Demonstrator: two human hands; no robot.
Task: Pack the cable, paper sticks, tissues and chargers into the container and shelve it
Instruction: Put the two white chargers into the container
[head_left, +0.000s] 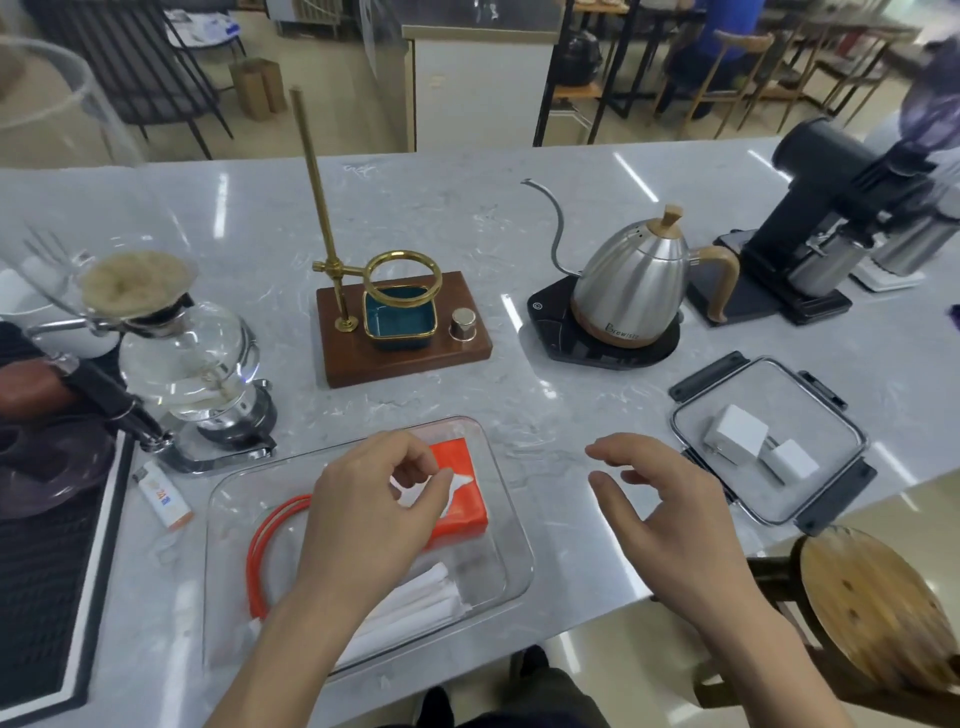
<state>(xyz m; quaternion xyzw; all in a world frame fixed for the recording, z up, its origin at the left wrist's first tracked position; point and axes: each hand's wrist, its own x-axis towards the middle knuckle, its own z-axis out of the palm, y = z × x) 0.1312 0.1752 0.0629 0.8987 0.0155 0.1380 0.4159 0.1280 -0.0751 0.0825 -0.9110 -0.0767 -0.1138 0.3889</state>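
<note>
A clear rectangular container (511, 540) sits at the counter's front edge. Inside it lie an orange cable (260, 551), white paper sticks (410, 603) and an orange tissue pack (460, 499). My left hand (374, 514) hovers over the container with loosely curled fingers just above the tissue pack, holding nothing that I can see. My right hand (654, 509) hangs open over the bare counter to the container's right. Two white chargers (753, 441) rest on the container's lid (810, 499), which lies flat further right.
A glass siphon brewer (187, 358) and a lighter (163, 493) stand left of the container. Behind are a wooden dripper stand (405, 327), a gooseneck kettle (634, 280) and a black grinder (831, 208). A wooden stool (878, 608) stands at lower right.
</note>
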